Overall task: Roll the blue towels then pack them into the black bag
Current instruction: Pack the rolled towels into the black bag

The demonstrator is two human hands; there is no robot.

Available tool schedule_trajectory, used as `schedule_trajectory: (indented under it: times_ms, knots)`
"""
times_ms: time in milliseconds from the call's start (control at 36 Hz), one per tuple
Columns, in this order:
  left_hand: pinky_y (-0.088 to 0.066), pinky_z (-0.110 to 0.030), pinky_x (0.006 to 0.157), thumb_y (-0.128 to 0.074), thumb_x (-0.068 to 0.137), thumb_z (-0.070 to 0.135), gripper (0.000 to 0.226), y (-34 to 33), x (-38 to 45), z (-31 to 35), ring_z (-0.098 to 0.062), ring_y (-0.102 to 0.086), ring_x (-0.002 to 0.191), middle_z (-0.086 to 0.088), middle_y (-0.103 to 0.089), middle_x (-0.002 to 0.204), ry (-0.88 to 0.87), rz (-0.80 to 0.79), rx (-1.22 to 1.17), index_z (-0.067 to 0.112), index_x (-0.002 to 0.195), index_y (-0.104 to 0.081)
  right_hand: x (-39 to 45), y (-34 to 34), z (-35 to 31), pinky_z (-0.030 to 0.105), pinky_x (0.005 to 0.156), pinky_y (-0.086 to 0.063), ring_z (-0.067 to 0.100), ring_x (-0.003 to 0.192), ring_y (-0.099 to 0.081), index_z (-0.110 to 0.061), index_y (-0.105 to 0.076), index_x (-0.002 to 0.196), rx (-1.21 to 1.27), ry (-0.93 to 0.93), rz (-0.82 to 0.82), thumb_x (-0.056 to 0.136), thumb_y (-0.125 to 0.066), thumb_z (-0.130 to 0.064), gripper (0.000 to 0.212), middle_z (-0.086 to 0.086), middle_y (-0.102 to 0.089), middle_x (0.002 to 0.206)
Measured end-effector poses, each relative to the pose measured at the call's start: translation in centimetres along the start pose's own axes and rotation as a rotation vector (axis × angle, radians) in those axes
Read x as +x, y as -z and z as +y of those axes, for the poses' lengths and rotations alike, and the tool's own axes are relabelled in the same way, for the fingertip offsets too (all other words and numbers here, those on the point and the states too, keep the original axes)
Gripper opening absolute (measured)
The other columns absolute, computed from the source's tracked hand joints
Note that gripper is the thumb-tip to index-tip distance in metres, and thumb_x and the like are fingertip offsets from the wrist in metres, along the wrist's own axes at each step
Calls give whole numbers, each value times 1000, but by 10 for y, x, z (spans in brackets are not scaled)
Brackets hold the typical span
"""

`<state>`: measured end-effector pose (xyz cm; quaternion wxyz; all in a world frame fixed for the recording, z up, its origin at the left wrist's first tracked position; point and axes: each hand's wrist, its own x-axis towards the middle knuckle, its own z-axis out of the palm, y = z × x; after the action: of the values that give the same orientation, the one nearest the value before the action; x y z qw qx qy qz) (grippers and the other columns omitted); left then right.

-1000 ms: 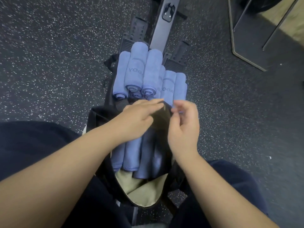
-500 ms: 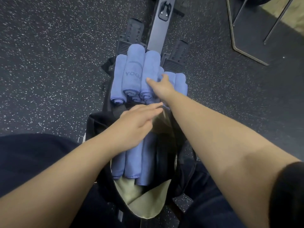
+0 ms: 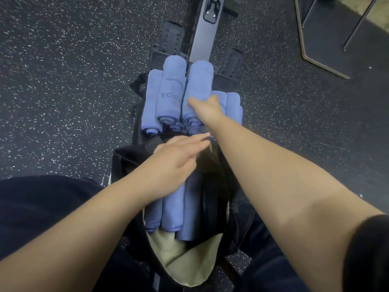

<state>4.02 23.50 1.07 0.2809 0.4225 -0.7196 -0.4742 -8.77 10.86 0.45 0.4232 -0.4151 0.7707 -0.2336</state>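
The floor (image 3: 63,91) is the largest thing: dark rubber with small white specks, and it fills the left and right of the view. In the far right corner stands a thin metal frame (image 3: 320,64) on the floor. A grey rail (image 3: 202,36) of a rowing machine runs from the far edge toward the middle, with one black footrest (image 3: 170,45) on its left and another footrest (image 3: 229,70) on its right.

The black bag (image 3: 126,163) lies open in the near middle, between the person's legs in dark trousers (image 3: 42,207). Its beige lining (image 3: 183,262) shows at the near end. Inside the bag lie some rolled blue towels (image 3: 172,213) side by side, partly under the left forearm.

Just beyond the far end of the bag is a stack of rolled blue towels (image 3: 151,102), lying lengthwise over the machine. One roll with printed letters (image 3: 170,93) lies on top, and the top right roll (image 3: 200,81) lies beside it, touching it.

The left hand (image 3: 179,152) rests on the far rim of the bag with its fingers (image 3: 200,140) nearly straight and together; they hold nothing that I can see. The right hand (image 3: 208,108) reaches far and grips the top right roll; its fingers are curled round the near part of this roll, but the fingertips are hidden.
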Motion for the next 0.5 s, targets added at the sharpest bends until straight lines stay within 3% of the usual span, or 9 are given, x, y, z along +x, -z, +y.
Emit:
schedule_trajectory:
  times_ms: [28, 111, 194, 278, 333, 389, 500]
  knots:
    - [-25, -49, 113, -23, 78, 42, 67, 0, 0, 0, -10, -35, 137, 24, -36, 145, 7, -6, 2, 25, 137, -52, -1, 3, 1, 18, 55, -39, 19, 97, -52, -1, -34, 131, 25, 1, 13, 89, -62, -21, 55, 7, -54, 117]
    - [-25, -49, 114, -22, 78, 44, 69, 1, 1, 0, -8, -32, 138, 22, -35, 147, 15, -22, 20, 26, 138, -50, -7, 14, 6, 20, 71, -45, 17, 93, -57, -6, -36, 131, 69, 5, 43, 86, -62, -22, 54, 3, -57, 109]
    - [-24, -49, 114, -21, 78, 44, 70, 2, 1, -1, -8, -30, 139, 24, -32, 147, 8, -38, 44, 27, 140, -48, -20, 30, 10, 5, 55, -43, 6, 78, -56, -7, -42, 126, 128, 74, 106, 86, -62, -14, 45, -1, -58, 103]
    - [-23, -47, 115, -19, 77, 44, 72, 3, 1, 0, -8, -30, 139, 28, -28, 145, -5, -48, 56, 26, 140, -47, -39, 44, 18, 16, 67, -49, 7, 78, -60, -13, -43, 117, 258, 130, 148, 83, -62, -8, 39, 1, -61, 100]
    - [-22, -45, 116, -20, 77, 45, 72, 3, 1, 1, -7, -30, 139, 30, -28, 144, -11, -50, 53, 26, 141, -46, -57, 54, 23, 28, 76, -51, 17, 89, -64, -13, -39, 124, 302, 141, 155, 74, -64, -18, 56, 2, -61, 107]
    - [-21, -40, 117, -22, 78, 47, 70, 3, 1, 2, -6, -31, 138, 30, -29, 143, -10, -35, 44, 26, 140, -47, -75, 64, 27, 34, 85, -52, 15, 96, -64, -11, -35, 132, 308, 181, 184, 67, -61, -23, 72, -1, -60, 110]
    - [-21, -31, 117, -27, 77, 54, 72, 1, 1, 5, -7, -33, 137, 22, -37, 144, 22, -12, 29, 23, 138, -50, -113, 83, 37, 22, 91, -49, -3, 95, -59, -11, -32, 136, 264, 250, 240, 67, -60, -24, 76, -2, -58, 118]
